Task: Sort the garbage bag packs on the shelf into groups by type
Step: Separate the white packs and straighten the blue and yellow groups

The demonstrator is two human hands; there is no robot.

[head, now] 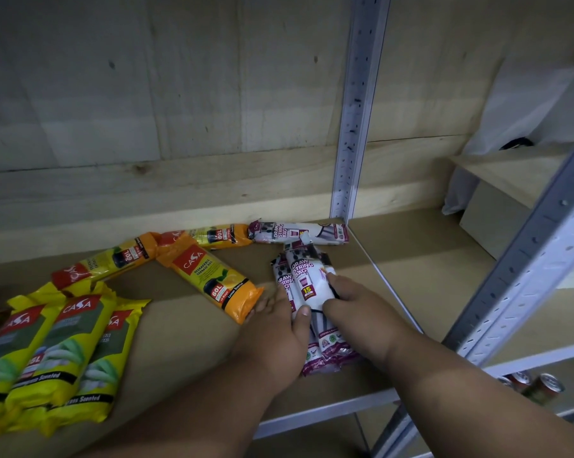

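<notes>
Two white drawstring bag packs [307, 285] lie side by side on the brown shelf board [186, 328]. My left hand [279, 328] grips them from the left, thumb on top. My right hand [351, 305] holds them from the right. A third white drawstring pack [298, 233] lies crosswise against the back wall. An orange lemon-scented pack [212, 280] lies angled just left of my left hand, with two more orange packs [113, 262] [219, 238] behind it. Three yellow packs [54, 358] lie together at the front left.
A perforated metal upright [355, 127] stands at the back right of the shelf, another upright [523, 279] at the front right. Cans [540, 386] sit on a lower shelf to the right. A wooden wall backs the shelf.
</notes>
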